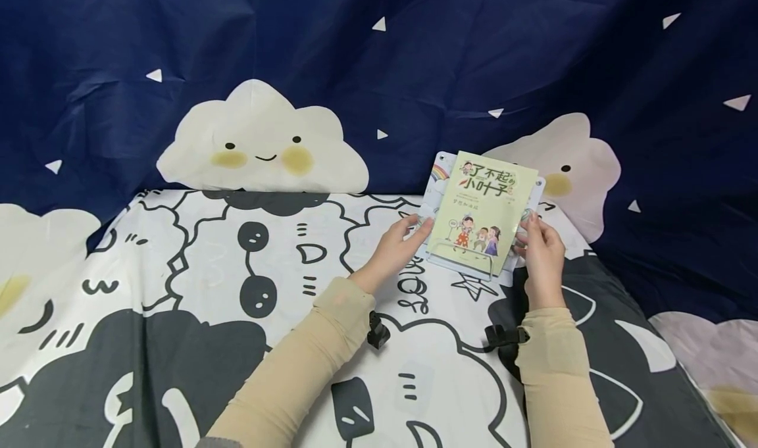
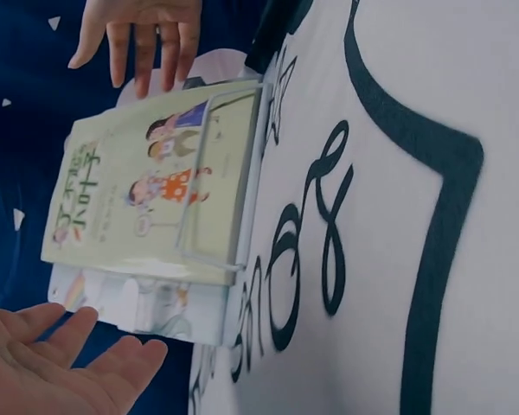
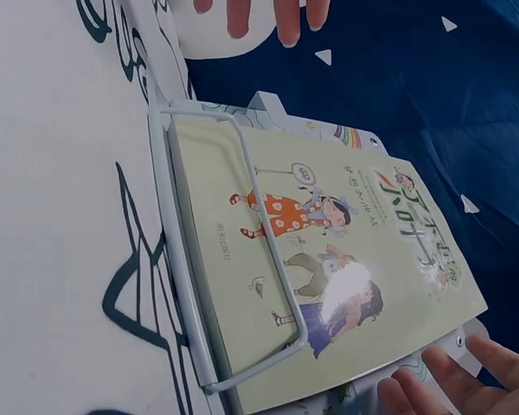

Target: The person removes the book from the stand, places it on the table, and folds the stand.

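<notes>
A pale green book (image 1: 482,214) with cartoon children on its cover leans upright on a book stand (image 1: 435,178) with a rainbow-printed back plate. The stand's white wire holder (image 3: 272,251) crosses the lower part of the cover. My left hand (image 2: 78,359) is beside the stand's left edge, its fingers spread and relaxed. On the opposite side, my right hand (image 3: 454,380) has its fingers extended close to the stand's right edge. Both palms face inward with the book between them, and neither hand is curled round anything.
Black-and-white cartoon cloth (image 1: 296,257) covers the table under the stand. Behind it hangs a dark blue curtain (image 1: 331,53) with cloud faces and small white triangles. Black straps (image 1: 379,331) sit at both wrists.
</notes>
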{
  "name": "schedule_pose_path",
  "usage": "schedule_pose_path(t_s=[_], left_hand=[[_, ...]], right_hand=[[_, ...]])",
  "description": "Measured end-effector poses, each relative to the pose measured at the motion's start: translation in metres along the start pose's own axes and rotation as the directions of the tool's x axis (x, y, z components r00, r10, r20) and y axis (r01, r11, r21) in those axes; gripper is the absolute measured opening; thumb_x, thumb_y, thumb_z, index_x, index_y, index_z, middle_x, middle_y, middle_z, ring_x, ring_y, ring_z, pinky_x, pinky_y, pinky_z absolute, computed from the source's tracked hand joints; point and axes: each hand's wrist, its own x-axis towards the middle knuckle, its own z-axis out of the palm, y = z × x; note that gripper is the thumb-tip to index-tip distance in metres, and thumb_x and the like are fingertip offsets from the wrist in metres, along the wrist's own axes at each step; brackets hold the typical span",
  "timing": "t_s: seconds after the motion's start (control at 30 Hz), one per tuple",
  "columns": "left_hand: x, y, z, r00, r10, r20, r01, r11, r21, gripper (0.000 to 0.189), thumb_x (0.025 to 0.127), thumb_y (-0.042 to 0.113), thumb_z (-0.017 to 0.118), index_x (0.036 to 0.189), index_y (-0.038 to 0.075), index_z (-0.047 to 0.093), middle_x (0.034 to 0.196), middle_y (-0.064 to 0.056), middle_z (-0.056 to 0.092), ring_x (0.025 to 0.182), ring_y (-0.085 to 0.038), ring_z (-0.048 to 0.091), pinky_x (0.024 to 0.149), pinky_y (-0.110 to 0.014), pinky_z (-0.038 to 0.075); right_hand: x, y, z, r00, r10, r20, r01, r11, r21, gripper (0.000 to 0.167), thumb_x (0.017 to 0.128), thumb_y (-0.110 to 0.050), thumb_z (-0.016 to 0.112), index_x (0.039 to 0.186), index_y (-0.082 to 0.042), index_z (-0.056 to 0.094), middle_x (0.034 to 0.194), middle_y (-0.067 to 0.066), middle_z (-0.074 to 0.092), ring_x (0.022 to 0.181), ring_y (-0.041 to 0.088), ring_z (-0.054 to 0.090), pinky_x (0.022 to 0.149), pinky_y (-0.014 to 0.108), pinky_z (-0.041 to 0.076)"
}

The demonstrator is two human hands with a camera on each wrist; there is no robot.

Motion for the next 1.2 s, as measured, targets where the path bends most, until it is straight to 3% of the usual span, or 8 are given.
schedule_pose_path(t_s=[0.17, 0.4, 0.63, 0.77, 0.9, 1.1, 1.2], left_hand=[[0.004, -0.002, 0.009, 0.999, -0.041, 0.019, 0.041, 0.998, -0.041, 0.071, 0.102, 0.054, 0.041, 0.153, 0.005, 0.036, 0.157, -0.011, 0.040, 0.144, -0.032, 0.038, 0.118, -0.044, 0.034], [0.011, -0.008, 0.018, 0.996, -0.069, 0.048, 0.073, 0.993, -0.092, 0.072, 0.102, 0.055, 0.040, 0.155, 0.007, 0.031, 0.159, -0.007, 0.038, 0.146, -0.031, 0.036, 0.119, -0.042, 0.032], [0.017, -0.014, 0.025, 0.992, -0.097, 0.077, 0.105, 0.989, -0.101, 0.075, 0.101, 0.058, 0.040, 0.156, 0.009, 0.030, 0.162, -0.006, 0.031, 0.148, -0.029, 0.033, 0.120, -0.042, 0.030], [0.021, -0.016, 0.030, 0.985, -0.117, 0.126, 0.126, 0.990, -0.068, 0.080, 0.099, 0.064, 0.037, 0.158, 0.011, 0.024, 0.164, -0.007, 0.027, 0.149, -0.028, 0.030, 0.121, -0.042, 0.028], [0.025, -0.017, 0.035, 0.983, -0.090, 0.161, 0.104, 0.991, -0.081, 0.075, 0.100, 0.062, 0.036, 0.158, 0.016, 0.025, 0.164, -0.006, 0.027, 0.150, -0.025, 0.029, 0.122, -0.042, 0.027], [0.026, -0.017, 0.039, 0.986, -0.025, 0.167, 0.043, 0.994, -0.105, 0.062, 0.104, 0.054, 0.037, 0.157, 0.022, 0.030, 0.161, -0.003, 0.034, 0.149, -0.023, 0.031, 0.121, -0.043, 0.029], [0.023, -0.017, 0.039, 0.986, -0.041, 0.163, 0.058, 0.993, -0.103, 0.065, 0.103, 0.056, 0.038, 0.158, 0.023, 0.028, 0.162, -0.002, 0.032, 0.150, -0.023, 0.029, 0.121, -0.044, 0.027]], right_hand=[[0.004, 0.003, -0.002, 0.999, 0.031, 0.008, -0.031, 1.000, -0.004, 0.060, 0.100, -0.048, 0.051, 0.145, -0.010, 0.048, 0.136, 0.005, 0.057, 0.097, 0.006, 0.056, 0.085, 0.024, 0.050], [0.006, 0.006, -0.003, 0.998, 0.063, 0.017, -0.063, 0.998, 0.016, 0.060, 0.100, -0.048, 0.052, 0.146, -0.009, 0.047, 0.114, -0.006, 0.059, 0.094, 0.007, 0.055, 0.079, 0.022, 0.049], [0.004, 0.009, -0.004, 0.996, 0.073, 0.044, -0.074, 0.997, 0.022, 0.061, 0.099, -0.046, 0.053, 0.144, -0.005, 0.048, 0.106, -0.006, 0.058, 0.088, 0.007, 0.057, 0.074, 0.021, 0.050], [0.003, 0.008, -0.004, 0.994, 0.077, 0.081, -0.074, 0.997, -0.036, 0.064, 0.099, -0.048, 0.052, 0.145, -0.003, 0.046, 0.104, -0.005, 0.056, 0.087, 0.007, 0.059, 0.083, 0.025, 0.051], [0.003, 0.007, -0.004, 0.987, 0.091, 0.130, -0.078, 0.991, -0.105, 0.068, 0.099, -0.052, 0.049, 0.148, -0.005, 0.042, 0.109, -0.004, 0.053, 0.092, 0.008, 0.058, 0.098, 0.034, 0.048], [0.002, 0.008, 0.000, 0.983, 0.110, 0.150, -0.094, 0.990, -0.107, 0.068, 0.100, -0.051, 0.048, 0.152, -0.008, 0.038, 0.116, -0.006, 0.050, 0.097, 0.010, 0.053, 0.108, 0.043, 0.043], [0.000, 0.007, 0.003, 0.983, 0.112, 0.149, -0.096, 0.989, -0.111, 0.067, 0.100, -0.050, 0.048, 0.152, -0.010, 0.037, 0.120, -0.004, 0.048, 0.097, 0.010, 0.050, 0.109, 0.044, 0.042]])
